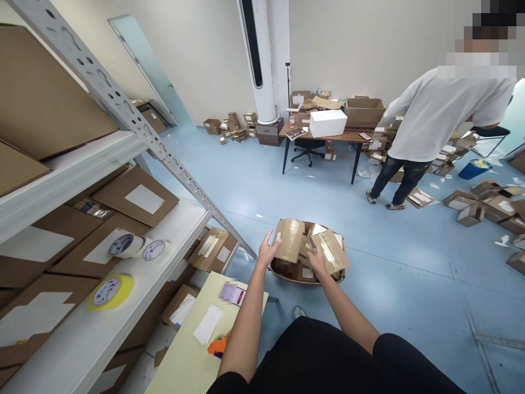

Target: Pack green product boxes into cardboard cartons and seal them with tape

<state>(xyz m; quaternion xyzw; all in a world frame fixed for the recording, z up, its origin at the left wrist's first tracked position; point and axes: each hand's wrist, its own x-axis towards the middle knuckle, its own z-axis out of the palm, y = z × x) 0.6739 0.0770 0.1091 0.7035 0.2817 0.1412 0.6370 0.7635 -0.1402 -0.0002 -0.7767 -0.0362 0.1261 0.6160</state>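
My left hand (pixel 267 250) grips a brown cardboard box (pixel 290 239) by its left side, with clear tape across the face turned to me. In my right hand (pixel 318 260) is another cardboard box (pixel 333 249), tilted, with a white label and a strip of shiny tape. Both boxes are over a large round container (pixel 305 278) on the floor. More small boxes lie inside it, partly covered by the two I hold.
To my left, a metal shelf (pixel 184 219) carries cartons and tape rolls (pixel 107 291). A pale yellow table (pixel 184 350) holds papers and an orange tool (pixel 218 346). Ahead stands a desk (pixel 348 135) with boxes. A person in a white shirt (pixel 445 112) stands among scattered cartons (pixel 471 214).
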